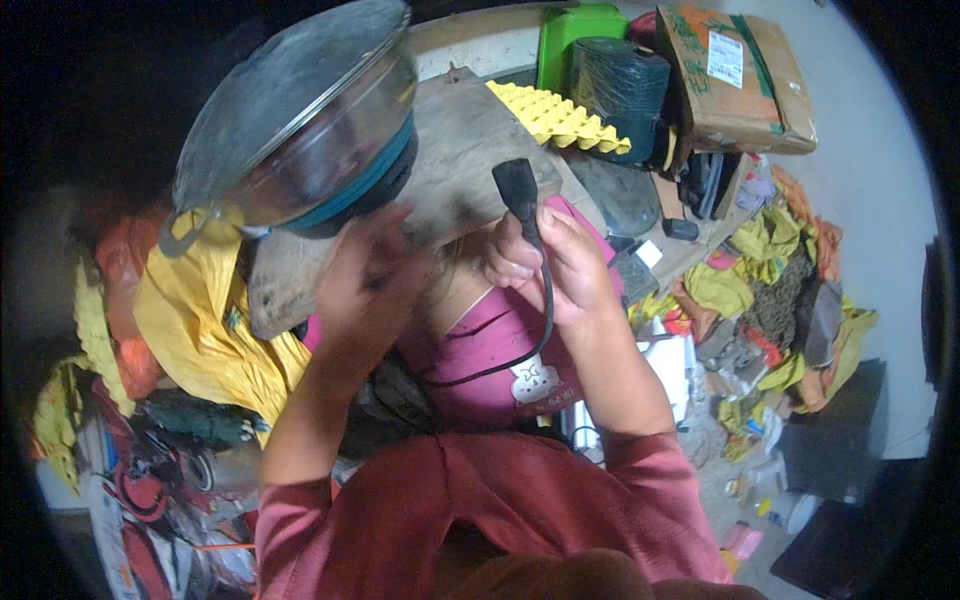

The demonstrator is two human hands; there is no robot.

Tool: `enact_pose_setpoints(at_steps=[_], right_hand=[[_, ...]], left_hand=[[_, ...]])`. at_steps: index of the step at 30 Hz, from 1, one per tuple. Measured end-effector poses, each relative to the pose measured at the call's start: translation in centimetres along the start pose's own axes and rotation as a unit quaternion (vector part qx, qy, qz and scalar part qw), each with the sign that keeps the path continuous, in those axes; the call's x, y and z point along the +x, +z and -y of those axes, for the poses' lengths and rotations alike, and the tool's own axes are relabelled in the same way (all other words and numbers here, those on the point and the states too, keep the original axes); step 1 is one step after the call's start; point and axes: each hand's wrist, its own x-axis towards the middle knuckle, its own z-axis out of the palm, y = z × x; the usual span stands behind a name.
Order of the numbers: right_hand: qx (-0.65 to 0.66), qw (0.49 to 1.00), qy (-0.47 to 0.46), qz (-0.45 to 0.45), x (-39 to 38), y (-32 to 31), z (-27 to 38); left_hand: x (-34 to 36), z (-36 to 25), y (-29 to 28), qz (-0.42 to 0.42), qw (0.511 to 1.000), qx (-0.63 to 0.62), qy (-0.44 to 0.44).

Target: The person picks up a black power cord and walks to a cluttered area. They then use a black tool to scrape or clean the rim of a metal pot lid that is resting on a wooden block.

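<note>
My right hand (555, 255) is closed around a black cord connector (516, 188), its wide end pointing up. From it a black cord (549, 300) loops down and left across a pink item (480, 350) bearing a white cartoon animal. My left hand (372, 262), smeared by motion, is over the board, just below a large round pan (330, 150); its fingers cannot be read. The pan has a shiny bowl-shaped body, a teal band and a dark base. It stands on a worn wooden board (455, 130).
Behind the board lie a yellow egg tray (560, 118), a dark plastic-wrapped container (618, 85) and a cardboard box (735, 80). A yellow bag (205, 315) hangs at left. Crumpled bags and scraps (740, 290) cover the floor at right, with more clutter (170, 480) at lower left.
</note>
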Motion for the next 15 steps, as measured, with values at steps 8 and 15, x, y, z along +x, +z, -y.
enact_pose_setpoints(at_steps=[8, 15], right_hand=[[-0.506, 0.847, -0.087, -0.139, -2.5, 5.5, 1.0], [-0.833, 0.496, -0.224, -0.098, -3.2, 8.1, 0.7]], left_hand=[[2.2, -2.3, 0.8, 0.227, 0.891, -0.388, -0.057], [1.4, -1.6, 0.0, 0.254, 0.883, -0.394, 0.01]])
